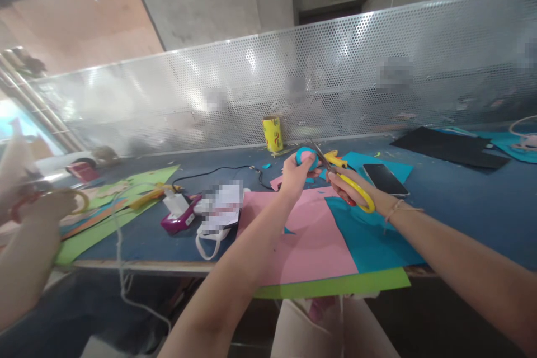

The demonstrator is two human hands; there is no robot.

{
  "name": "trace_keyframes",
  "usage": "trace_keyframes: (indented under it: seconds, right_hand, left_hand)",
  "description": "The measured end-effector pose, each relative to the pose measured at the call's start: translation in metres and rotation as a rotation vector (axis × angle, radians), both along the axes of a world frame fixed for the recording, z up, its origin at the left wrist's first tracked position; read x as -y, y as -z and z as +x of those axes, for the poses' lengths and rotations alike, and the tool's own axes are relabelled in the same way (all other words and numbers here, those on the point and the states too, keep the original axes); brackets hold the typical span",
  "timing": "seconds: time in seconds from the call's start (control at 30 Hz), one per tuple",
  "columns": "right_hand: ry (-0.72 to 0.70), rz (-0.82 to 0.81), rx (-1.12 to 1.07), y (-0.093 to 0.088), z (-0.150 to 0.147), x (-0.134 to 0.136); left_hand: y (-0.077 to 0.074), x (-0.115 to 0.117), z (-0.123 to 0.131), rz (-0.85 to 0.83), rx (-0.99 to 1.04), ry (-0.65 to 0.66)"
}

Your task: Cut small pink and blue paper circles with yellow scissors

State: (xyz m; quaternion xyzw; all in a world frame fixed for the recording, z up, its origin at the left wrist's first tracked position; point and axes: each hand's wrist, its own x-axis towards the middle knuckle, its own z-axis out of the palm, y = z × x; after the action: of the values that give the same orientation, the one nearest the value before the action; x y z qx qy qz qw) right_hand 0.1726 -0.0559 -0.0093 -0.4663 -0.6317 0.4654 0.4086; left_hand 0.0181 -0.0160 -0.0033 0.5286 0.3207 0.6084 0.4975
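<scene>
My left hand (294,172) pinches a small rounded piece of blue paper (301,153), holding it up above the table. Around the handles of a pair of scissors (359,193) with yellow and red grips, my right hand (339,180) is closed. The blades point up and to the left, close beside the blue piece; whether they touch it I cannot tell. Below my hands lie a pink sheet (302,240), a blue sheet (377,238) and a green sheet (335,284) that sticks out over the table's front edge. A small blue scrap (289,231) rests on the pink sheet.
A phone (385,179) lies right of my hands, with black paper (448,148) beyond. At the back stands a yellow can (273,134) before a perforated metal screen (327,78). Left are a purple power strip (178,221), cables and another person's hand (46,204) with scissors.
</scene>
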Motion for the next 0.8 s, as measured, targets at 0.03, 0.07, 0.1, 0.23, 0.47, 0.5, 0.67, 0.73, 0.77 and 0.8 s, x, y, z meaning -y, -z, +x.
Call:
trace_keyframes:
  seconds: [0.03,0.07,0.1,0.23,0.47,0.5,0.67,0.73,0.77,0.8]
  right_hand:
    - [0.005,-0.004,-0.004,-0.0004,-0.0002,0.0001]
    - [0.007,-0.001,-0.003,-0.0007,-0.0003,0.0002]
    - [0.006,0.010,0.003,-0.0010,-0.0005,0.0002]
    - [-0.006,0.052,0.033,-0.0009,-0.0007,-0.0006]
    - [0.037,-0.016,-0.010,-0.0003,-0.0012,-0.0015]
    - [0.038,-0.025,-0.003,-0.0004,-0.0014,-0.0015]
    - [0.020,0.016,0.064,-0.0017,-0.0026,0.0004]
    - [0.019,0.031,0.065,-0.0022,-0.0027,0.0016]
    - [0.013,0.040,0.061,-0.0022,-0.0026,0.0018]
    - [0.006,0.045,0.048,-0.0019,-0.0025,0.0018]
  left_hand:
    - [-0.0002,0.0001,-0.0001,0.000,0.000,0.001]
    - [-0.0004,0.0002,-0.0002,0.002,-0.001,0.002]
    - [-0.0007,0.0004,-0.0002,0.003,-0.003,0.003]
    - [-0.0017,0.0012,0.0003,-0.012,-0.005,-0.001]
    - [-0.0017,0.0019,0.0008,-0.021,-0.005,0.010]
    - [-0.0017,0.0018,0.0008,-0.021,-0.003,0.011]
    - [-0.0020,0.0014,0.0007,-0.026,-0.005,0.011]
    - [-0.0021,0.0014,0.0006,-0.027,-0.012,0.011]
    - [-0.0022,0.0014,0.0005,-0.027,-0.014,0.013]
    - [-0.0022,0.0015,0.0004,-0.026,-0.016,0.015]
